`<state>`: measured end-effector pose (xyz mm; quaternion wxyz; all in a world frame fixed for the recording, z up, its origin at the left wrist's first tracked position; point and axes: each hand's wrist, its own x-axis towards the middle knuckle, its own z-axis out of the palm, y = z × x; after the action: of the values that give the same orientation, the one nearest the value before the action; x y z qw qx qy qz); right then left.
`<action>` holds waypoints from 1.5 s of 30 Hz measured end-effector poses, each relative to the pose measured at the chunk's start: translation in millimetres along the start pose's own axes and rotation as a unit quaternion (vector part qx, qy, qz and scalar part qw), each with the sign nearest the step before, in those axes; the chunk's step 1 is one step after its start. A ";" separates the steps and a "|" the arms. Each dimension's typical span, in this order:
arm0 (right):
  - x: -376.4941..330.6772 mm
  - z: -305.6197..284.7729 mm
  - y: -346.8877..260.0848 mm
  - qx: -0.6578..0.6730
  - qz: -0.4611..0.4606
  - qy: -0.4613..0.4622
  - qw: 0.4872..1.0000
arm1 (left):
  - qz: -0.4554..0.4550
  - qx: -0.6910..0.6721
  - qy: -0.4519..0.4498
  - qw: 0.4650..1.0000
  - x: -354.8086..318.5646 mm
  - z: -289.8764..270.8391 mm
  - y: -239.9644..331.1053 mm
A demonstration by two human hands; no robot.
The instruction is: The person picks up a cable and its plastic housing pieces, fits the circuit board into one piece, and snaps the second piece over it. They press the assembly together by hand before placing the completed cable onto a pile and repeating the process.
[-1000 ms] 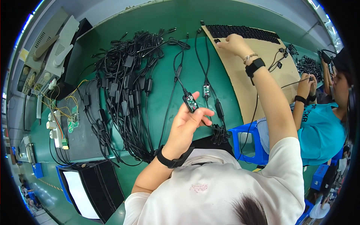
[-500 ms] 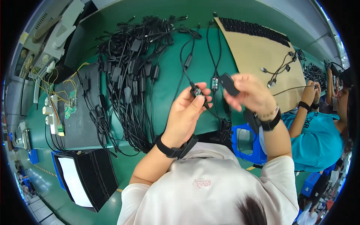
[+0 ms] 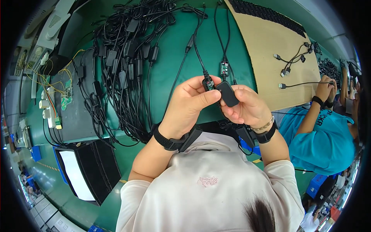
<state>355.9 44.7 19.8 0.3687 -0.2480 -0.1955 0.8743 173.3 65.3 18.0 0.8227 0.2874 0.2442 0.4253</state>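
**Seating the black cover on the cable's small board**

Both hands now meet above the bench's near edge. Our left hand (image 3: 189, 101) pinches the cable's small board (image 3: 208, 83); our right hand (image 3: 247, 108) grips the black cover (image 3: 227, 94) touching it. We align edges squarely before pressing. Beyond, the cable pile (image 3: 123, 62) sprawls toward the far edge.

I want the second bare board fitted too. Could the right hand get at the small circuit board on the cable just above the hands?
Probably yes: the circuit board lies uncovered on the green table, just beyond the right hand, though that hand already holds a black cover.
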 end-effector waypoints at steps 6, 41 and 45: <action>-7.4 16.3 -6.1 -0.188 -0.010 0.117 0.975 | -0.006 0.020 0.034 0.999 -1.4 0.2 1.5; -7.2 43.5 1.1 -0.604 -0.278 0.200 0.720 | 0.069 0.084 -0.031 0.994 6.2 -5.2 -4.7; -4.8 40.7 1.8 -0.617 -0.302 0.195 0.700 | 0.081 0.118 -0.019 0.990 6.0 -8.4 -7.0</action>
<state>334.3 33.5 52.8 0.4068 -0.5123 -0.6798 0.3316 174.9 69.3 6.3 0.7505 0.4093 0.2530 0.4530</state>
